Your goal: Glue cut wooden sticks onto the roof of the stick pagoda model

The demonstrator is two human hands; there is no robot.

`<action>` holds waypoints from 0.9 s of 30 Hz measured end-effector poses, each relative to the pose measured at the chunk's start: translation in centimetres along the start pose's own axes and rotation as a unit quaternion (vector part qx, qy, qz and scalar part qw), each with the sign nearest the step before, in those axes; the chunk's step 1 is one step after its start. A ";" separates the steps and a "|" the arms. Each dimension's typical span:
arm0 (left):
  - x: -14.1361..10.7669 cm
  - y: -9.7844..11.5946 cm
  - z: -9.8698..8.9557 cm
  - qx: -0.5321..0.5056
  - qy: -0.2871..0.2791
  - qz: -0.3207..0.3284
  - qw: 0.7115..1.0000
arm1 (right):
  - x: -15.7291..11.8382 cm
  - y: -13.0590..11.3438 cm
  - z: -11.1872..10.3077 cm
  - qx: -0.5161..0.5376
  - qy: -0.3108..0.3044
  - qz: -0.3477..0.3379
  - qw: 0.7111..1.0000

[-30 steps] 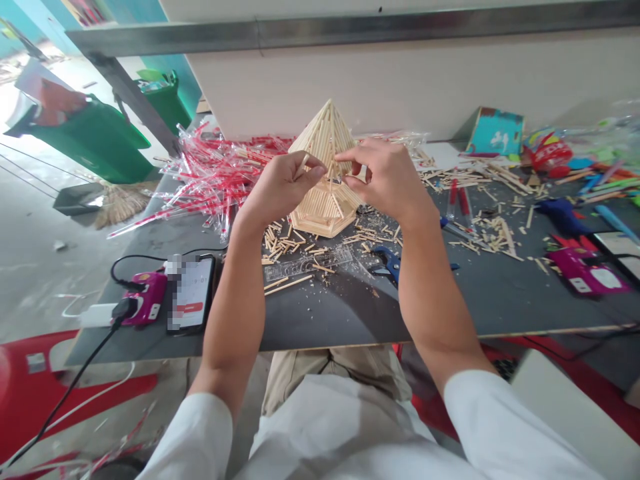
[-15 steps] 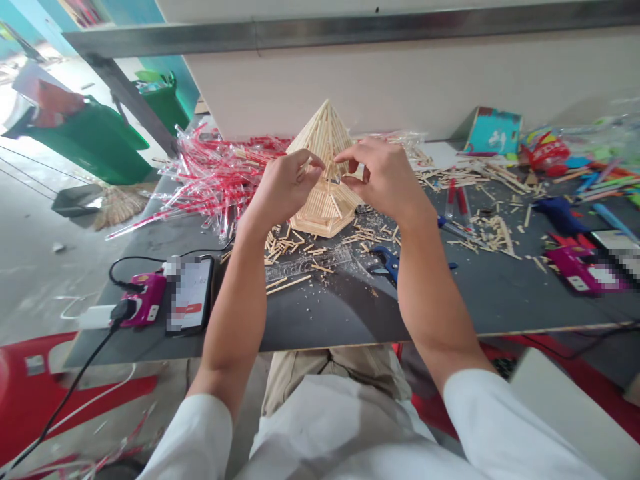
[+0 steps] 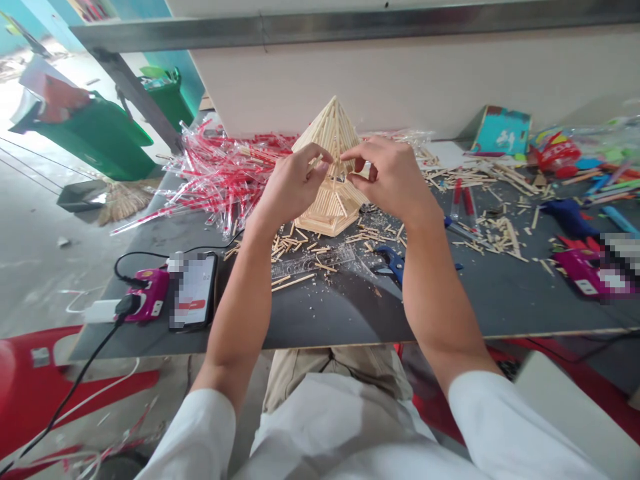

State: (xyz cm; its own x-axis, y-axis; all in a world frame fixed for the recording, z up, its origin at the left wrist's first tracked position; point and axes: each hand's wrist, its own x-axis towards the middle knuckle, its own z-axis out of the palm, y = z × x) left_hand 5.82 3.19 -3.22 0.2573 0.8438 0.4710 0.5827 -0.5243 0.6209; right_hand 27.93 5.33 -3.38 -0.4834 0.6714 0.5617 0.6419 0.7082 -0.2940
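Observation:
A pagoda-like model of thin wooden sticks (image 3: 327, 127), with a pointed roof and a wider tier and base below, stands on the dark table. From the left, my left hand (image 3: 299, 179) reaches to its front, thumb and forefinger curled in a pinch below the roof. Opposite it, my right hand (image 3: 387, 175) is bent the same way, its fingertips close to the left ones at the model's middle. Whatever lies between the fingertips is too small to make out. Below the hands are cut stick pieces (image 3: 287, 248) and a clear ruler (image 3: 305, 265).
Blue-handled cutters (image 3: 393, 262) lie near my right forearm. Red-and-clear plastic wrappers (image 3: 225, 167) are heaped at the left. A phone (image 3: 194, 293) and a magenta power strip (image 3: 153, 293) sit at the left front. More sticks, pens and a second magenta strip (image 3: 583, 270) are at the right.
The whole view has shifted slightly, so the table and model appear farther right. Both hands stay at the model, with only slight finger movement.

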 end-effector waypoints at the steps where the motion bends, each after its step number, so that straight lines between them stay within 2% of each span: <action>1: 0.0 0.0 0.1 -0.005 0.000 -0.001 1.000 | 0.0 0.0 0.0 -0.001 -0.001 0.001 1.000; 8: -0.1 0.0 0.4 -0.001 0.011 0.000 1.000 | 0.1 0.0 0.4 0.009 0.009 0.022 1.000; 27: -0.1 0.1 0.2 -0.007 -0.009 -0.007 1.000 | 0.0 0.1 0.3 0.026 0.005 0.027 0.999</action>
State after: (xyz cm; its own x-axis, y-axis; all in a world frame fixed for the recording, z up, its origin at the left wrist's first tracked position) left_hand 5.99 3.03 -3.34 0.2633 0.8525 0.4516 0.5750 -0.5146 0.6360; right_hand 27.79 5.50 -3.68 -0.4435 0.7065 0.5514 0.6341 0.6822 -0.3641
